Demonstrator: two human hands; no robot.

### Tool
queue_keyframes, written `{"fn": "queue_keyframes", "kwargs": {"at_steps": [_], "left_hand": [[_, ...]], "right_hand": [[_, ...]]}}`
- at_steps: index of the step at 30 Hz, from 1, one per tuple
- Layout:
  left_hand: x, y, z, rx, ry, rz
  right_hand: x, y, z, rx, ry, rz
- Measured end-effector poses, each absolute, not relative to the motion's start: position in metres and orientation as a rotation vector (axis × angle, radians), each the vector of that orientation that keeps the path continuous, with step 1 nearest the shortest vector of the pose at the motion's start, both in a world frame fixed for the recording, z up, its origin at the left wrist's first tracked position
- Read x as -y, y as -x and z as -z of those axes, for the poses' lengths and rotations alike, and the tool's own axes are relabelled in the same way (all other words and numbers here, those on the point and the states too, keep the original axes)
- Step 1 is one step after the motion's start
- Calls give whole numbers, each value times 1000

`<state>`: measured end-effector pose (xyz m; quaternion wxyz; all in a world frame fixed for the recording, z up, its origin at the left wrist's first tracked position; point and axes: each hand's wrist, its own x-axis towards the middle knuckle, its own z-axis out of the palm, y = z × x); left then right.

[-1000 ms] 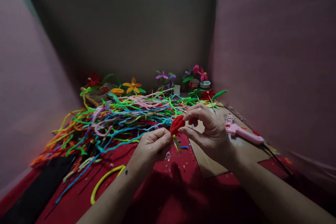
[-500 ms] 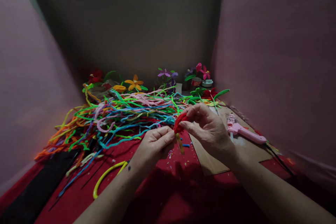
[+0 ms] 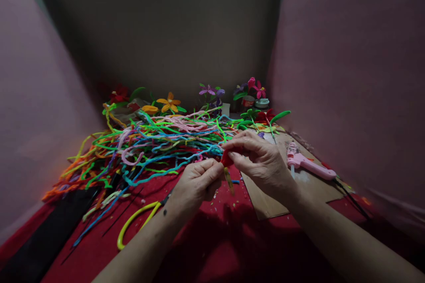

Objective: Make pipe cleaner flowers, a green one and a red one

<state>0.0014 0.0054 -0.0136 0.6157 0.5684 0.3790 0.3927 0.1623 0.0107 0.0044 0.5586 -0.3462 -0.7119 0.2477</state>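
Between my two hands is a small red fuzzy pipe-cleaner petal (image 3: 227, 159), held above the red cloth. My left hand (image 3: 202, 178) pinches its lower end between thumb and forefinger. From the other side, the fingers and thumb of my right hand (image 3: 260, 159) close round its upper part and hide much of it. Just behind the hands lies a tangled heap of many-coloured pipe cleaners (image 3: 172, 137). Under my left wrist, yellow-handled pliers or cutters (image 3: 124, 230) lie partly covered by the forearm.
A pink glue gun (image 3: 310, 166) rests on a brown board (image 3: 265, 201) at the right, its cable trailing off. Finished fuzzy flowers, including an orange flower (image 3: 169, 103), stand along the back. A black flat strip (image 3: 49, 234) lies front left. Small scraps dot the red cloth (image 3: 212, 247).
My right fingers have folded further over the red petal, so less of it shows. The left hand keeps its pinch and has barely moved.
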Motion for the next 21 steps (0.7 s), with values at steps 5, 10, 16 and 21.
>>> {"fn": "queue_keyframes", "kwargs": {"at_steps": [5, 10, 16, 21], "left_hand": [[-5, -3, 15, -925, -1334, -923], [-5, -5, 16, -923, -1340, -920], [-7, -2, 16, -860, -1288, -913], [-8, 2, 13, -730, -1153, -949]], "right_hand": [[-9, -162, -5, 1735, 826, -584], [-10, -161, -2, 1701, 860, -620], [-12, -161, -2, 1563, 772, -888], [-11, -159, 18, 1324, 655, -1184]]}}
